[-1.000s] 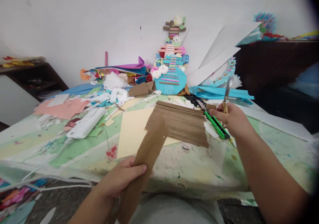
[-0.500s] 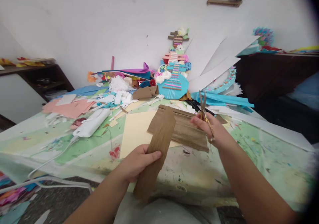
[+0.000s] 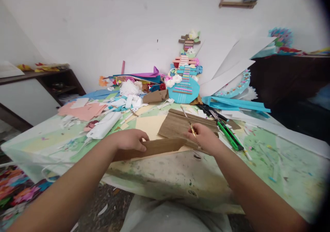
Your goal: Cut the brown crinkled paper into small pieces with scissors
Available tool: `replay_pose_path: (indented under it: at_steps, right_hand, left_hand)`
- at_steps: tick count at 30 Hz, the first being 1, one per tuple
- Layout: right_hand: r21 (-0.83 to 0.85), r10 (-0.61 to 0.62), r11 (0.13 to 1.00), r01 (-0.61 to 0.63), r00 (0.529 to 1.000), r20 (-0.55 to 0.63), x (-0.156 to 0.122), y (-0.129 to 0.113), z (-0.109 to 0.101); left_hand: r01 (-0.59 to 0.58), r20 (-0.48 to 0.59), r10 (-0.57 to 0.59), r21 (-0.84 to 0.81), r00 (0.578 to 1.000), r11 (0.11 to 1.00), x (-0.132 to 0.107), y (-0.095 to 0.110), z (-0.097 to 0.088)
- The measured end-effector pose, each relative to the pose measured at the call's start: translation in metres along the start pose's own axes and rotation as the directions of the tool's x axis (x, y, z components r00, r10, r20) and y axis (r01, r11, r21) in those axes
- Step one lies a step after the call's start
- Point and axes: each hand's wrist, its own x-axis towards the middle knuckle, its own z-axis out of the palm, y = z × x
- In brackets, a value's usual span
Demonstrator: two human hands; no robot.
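My left hand (image 3: 132, 140) is closed on a long brown paper strip (image 3: 161, 148), its fingers curled over the upper edge. The strip lies roughly sideways near the table's front edge. My right hand (image 3: 203, 138) grips gold-handled scissors (image 3: 191, 125), whose thin blades point away and slightly left. Under and beside that hand is a wider piece of brown crinkled paper (image 3: 171, 123), partly hidden by my fingers. A cream sheet (image 3: 148, 125) lies beneath the brown pieces.
A green utility knife (image 3: 229, 135) lies right of my right hand. A blue paper guitar (image 3: 183, 89) leans on the wall behind. White and coloured paper scraps (image 3: 129, 101) and a white power strip (image 3: 104, 125) sit to the left. The stained table cover (image 3: 165, 177) reaches the front edge.
My left hand has turned the brown strip from upright and slanting to lying sideways on the table. The scissors have come down and left with my right hand. The view has shifted slightly.
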Motion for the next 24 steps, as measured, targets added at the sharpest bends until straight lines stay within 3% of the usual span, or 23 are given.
replay_pose_path:
  at_steps: [3, 5, 8, 11, 13, 17, 19, 20, 22, 24]
  right_hand:
    - [0.023, 0.084, 0.996, -0.084, 0.996, -0.013, -0.015, 0.002, -0.012]
    - [0.159, 0.123, 0.979, -0.129, 0.991, 0.048, -0.031, 0.004, -0.016]
    - [0.341, 0.153, 0.922, -0.186, 0.981, 0.121, -0.058, 0.008, -0.013]
    - [0.387, 0.173, 0.891, -0.235, 0.967, 0.19, -0.082, 0.015, -0.006]
    - [0.35, 0.164, 0.908, -0.23, 0.964, 0.209, -0.094, 0.019, -0.004]
    - [0.255, 0.129, 0.948, -0.188, 0.965, 0.23, -0.107, 0.019, -0.003]
    - [0.197, 0.079, 0.972, -0.128, 0.968, 0.238, -0.109, 0.016, -0.003]
    - [0.159, 0.046, 0.984, -0.084, 0.972, 0.23, -0.109, 0.014, -0.003]
    - [0.077, -0.013, 0.997, -0.004, 0.976, 0.217, -0.11, 0.011, -0.002]
    - [0.018, -0.033, 0.999, 0.03, 0.97, 0.243, -0.111, 0.009, -0.001]
  left_hand:
    - [0.058, -0.28, -0.035, 0.075, 0.959, 0.995, 0.008, 0.017, 0.011]
    - [-0.09, -0.378, 0.077, -0.016, 0.923, 0.996, 0.017, 0.034, 0.027]
    - [-0.338, -0.379, 0.301, -0.034, 0.875, 0.941, 0.034, 0.056, 0.053]
    - [-0.422, -0.387, 0.376, -0.039, 0.842, 0.906, 0.048, 0.064, 0.068]
    - [-0.413, -0.379, 0.355, -0.081, 0.854, 0.907, 0.051, 0.062, 0.068]
    - [-0.31, -0.281, 0.239, -0.244, 0.929, 0.919, 0.04, 0.055, 0.049]
    - [-0.27, -0.197, 0.196, -0.5, 0.961, 0.823, 0.027, 0.054, 0.037]
    - [-0.256, -0.153, 0.206, -0.645, 0.966, 0.72, 0.02, 0.055, 0.031]
    - [-0.236, -0.088, 0.302, -0.833, 0.949, 0.5, 0.01, 0.056, 0.025]
    - [-0.191, -0.033, 0.396, -0.91, 0.918, 0.367, 0.007, 0.057, 0.024]
